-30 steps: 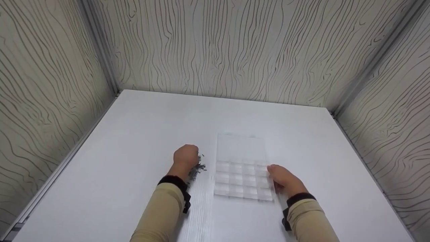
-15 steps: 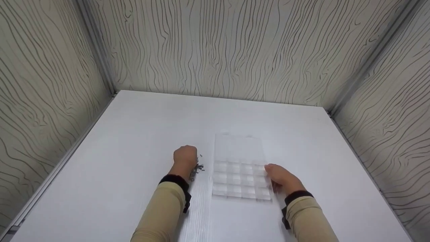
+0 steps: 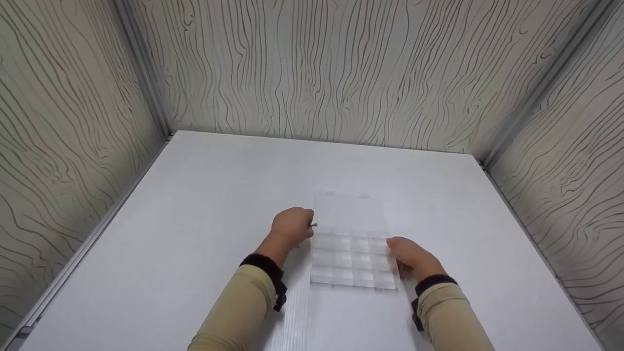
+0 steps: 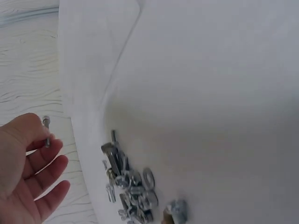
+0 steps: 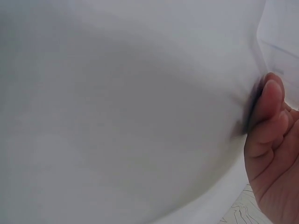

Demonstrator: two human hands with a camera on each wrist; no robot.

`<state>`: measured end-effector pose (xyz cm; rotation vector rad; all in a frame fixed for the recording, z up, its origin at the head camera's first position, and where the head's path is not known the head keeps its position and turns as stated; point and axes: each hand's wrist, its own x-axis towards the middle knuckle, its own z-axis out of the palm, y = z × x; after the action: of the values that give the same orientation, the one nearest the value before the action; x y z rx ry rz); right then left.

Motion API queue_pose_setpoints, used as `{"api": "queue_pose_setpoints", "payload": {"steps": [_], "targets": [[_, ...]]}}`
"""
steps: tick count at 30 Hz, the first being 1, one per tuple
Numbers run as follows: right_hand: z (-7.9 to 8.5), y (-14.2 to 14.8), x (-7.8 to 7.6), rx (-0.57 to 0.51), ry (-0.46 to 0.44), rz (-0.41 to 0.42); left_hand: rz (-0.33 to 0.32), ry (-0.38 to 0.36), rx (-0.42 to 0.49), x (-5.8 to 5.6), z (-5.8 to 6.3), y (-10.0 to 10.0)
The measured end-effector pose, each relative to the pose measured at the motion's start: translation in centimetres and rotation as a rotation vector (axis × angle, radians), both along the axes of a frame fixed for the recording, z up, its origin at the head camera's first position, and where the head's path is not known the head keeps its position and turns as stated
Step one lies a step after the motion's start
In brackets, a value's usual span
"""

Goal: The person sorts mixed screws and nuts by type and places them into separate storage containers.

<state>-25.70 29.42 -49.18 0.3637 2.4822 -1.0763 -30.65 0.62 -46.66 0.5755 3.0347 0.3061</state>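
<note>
My left hand (image 3: 292, 228) pinches a small screw (image 4: 46, 130) between thumb and fingertips, its other fingers loosely bent. In the head view that hand is beside the left edge of a clear plastic compartment box (image 3: 355, 282), near where its lid joins. The lid (image 3: 348, 210) lies opened out on the far side. At the box's right edge, my right hand (image 3: 417, 258) holds the side wall, thumb on the rim and fingers curled below. A pile of bolts, nuts and washers (image 4: 133, 191) lies on the table, mostly hidden behind my left hand and wrist in the head view.
The white table (image 3: 219, 195) carries the box and the hardware. Wood-patterned panels (image 3: 312, 73) enclose its back and sides, with grey metal posts (image 3: 144, 68) in the corners. One stray piece of hardware (image 3: 296, 246) shows beside my left wrist.
My left hand has lifted from the hardware pile and moved right toward the box, now with a screw between its fingers. My right hand stays on the box's edge.
</note>
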Motion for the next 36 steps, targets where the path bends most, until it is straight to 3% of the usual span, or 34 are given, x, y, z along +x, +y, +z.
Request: {"api": "queue_pose_setpoints", "payload": {"steps": [4,8,13,17,22,28,33,36], "targets": [[0.0,0.0,-0.1,0.019,0.004,0.011,-0.053,0.025,0.011,0.3,-0.2,1.4],[-0.1,-0.2,-0.1,0.029,0.002,0.003,-0.046,0.022,-0.015,0.4,-0.3,2.1],[-0.2,-0.4,0.0,-0.021,0.008,-0.012,-0.024,-0.015,-0.110,0.4,-0.1,2.6],[-0.2,-0.4,0.1,-0.032,0.019,-0.018,-0.061,0.038,-0.215,0.3,0.0,3.0],[-0.2,-0.4,0.2,-0.040,0.020,-0.028,-0.097,0.075,-0.259,0.3,-0.4,3.4],[-0.4,-0.4,0.1,-0.057,0.029,-0.047,-0.105,0.061,-0.195,0.1,-0.7,3.1],[-0.4,-0.4,0.1,-0.060,0.022,-0.050,-0.072,0.069,-0.103,-0.2,-0.2,2.0],[-0.2,-0.3,0.2,-0.055,0.019,-0.048,-0.036,0.064,-0.092,-0.4,0.0,1.0]]}}
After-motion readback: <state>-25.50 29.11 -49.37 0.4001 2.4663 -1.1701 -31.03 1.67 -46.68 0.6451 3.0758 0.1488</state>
